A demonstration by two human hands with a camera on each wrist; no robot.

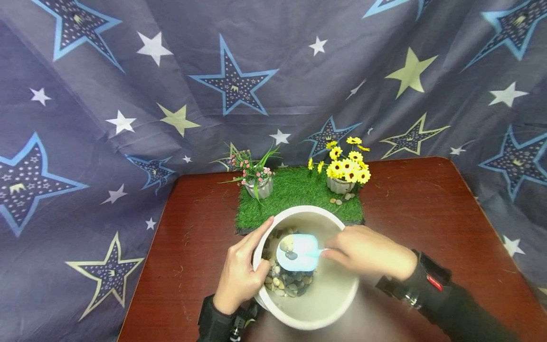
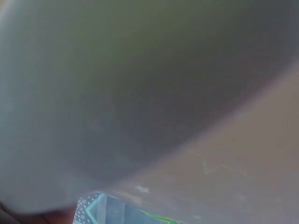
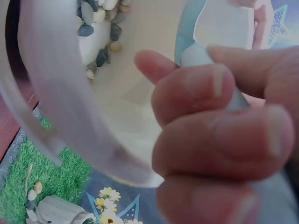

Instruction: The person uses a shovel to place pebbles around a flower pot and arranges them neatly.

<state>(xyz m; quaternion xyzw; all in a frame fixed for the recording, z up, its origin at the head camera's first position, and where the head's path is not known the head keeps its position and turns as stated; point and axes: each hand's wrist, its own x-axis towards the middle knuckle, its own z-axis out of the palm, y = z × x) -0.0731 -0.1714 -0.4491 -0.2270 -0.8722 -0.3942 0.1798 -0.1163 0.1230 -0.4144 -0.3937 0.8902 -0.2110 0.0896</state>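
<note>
A right hand (image 1: 363,251) grips a pale-blue scoop (image 1: 306,259) bearing pebbles (image 1: 287,243) inside a white bucket (image 1: 314,325) while the left hand (image 1: 240,271) clamps the bucket's left edge; a level scoop should keep the load aboard.

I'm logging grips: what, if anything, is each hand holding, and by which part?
The right hand grips the blue scoop by its handle; the left hand holds the bucket by its rim.
</note>
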